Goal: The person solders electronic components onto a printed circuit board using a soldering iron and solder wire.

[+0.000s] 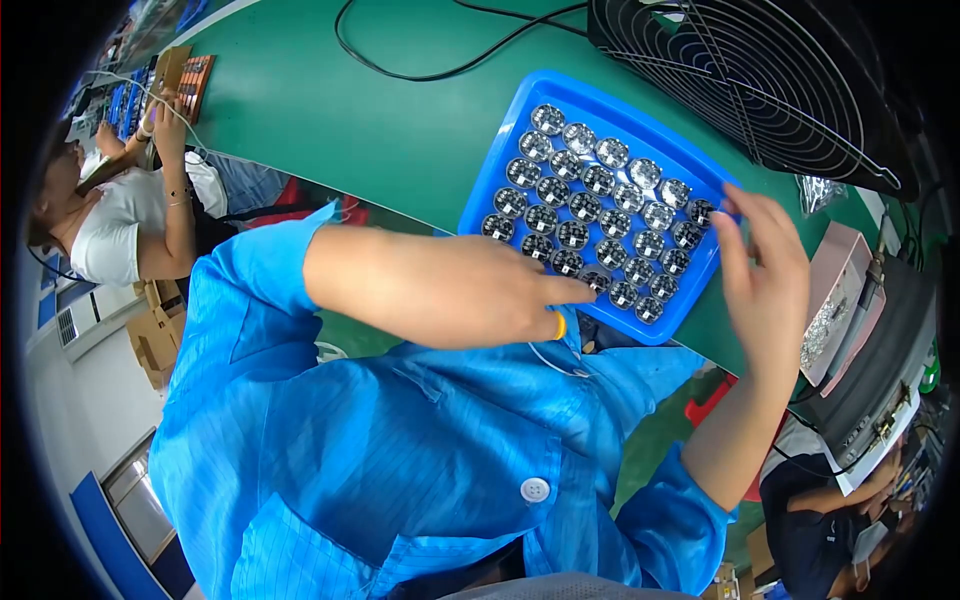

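Basically, left hand nearest the blue tray
Index fingertip extended onto a near-edge round module; right hand splayed, empty, at tray's right edge.

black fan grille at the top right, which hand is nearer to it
Right. The right hand is at the blue plastic tray's far right edge, just below the black fan grille; the left hand is at its near edge.

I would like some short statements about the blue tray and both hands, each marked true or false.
1. The tray is blue. True.
2. The tray holds round silvery parts in rows. True.
3. The left hand is lifted far from the tray. False: its fingertips reach the tray's near edge.
4. The right hand is at the tray's right corner. True.
5. The table is red. False: it is green.
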{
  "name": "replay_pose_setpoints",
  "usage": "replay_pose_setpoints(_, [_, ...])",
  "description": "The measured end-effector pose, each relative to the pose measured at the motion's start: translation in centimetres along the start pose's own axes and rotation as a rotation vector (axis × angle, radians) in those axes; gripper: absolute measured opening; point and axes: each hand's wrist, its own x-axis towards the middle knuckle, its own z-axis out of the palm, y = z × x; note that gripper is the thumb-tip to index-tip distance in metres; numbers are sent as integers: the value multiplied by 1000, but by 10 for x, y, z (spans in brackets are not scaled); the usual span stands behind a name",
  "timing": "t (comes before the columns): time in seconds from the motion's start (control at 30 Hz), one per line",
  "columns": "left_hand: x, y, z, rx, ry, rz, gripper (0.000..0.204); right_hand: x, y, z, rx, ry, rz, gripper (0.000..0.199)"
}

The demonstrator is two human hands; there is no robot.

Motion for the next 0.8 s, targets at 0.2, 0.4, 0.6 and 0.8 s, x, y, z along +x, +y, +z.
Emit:
replay_pose_setpoints(0.2, [-7,-6,28,67,379,104,22,-47,19,-32,367,441,506,24])
replay_pose_setpoints(0.4, [18,-19,34,195,692,39,21,-89,78,-61,1363,670,548,33])
replay_pose_setpoints(0.6, [9,4,19,-257,82,2,19,-76,87,-84,2264,974,701,53])
replay_pose_setpoints(0.8, [-3,1,42,-197,-124,-14,27,-59,137,-88,2459,1063,708,48])
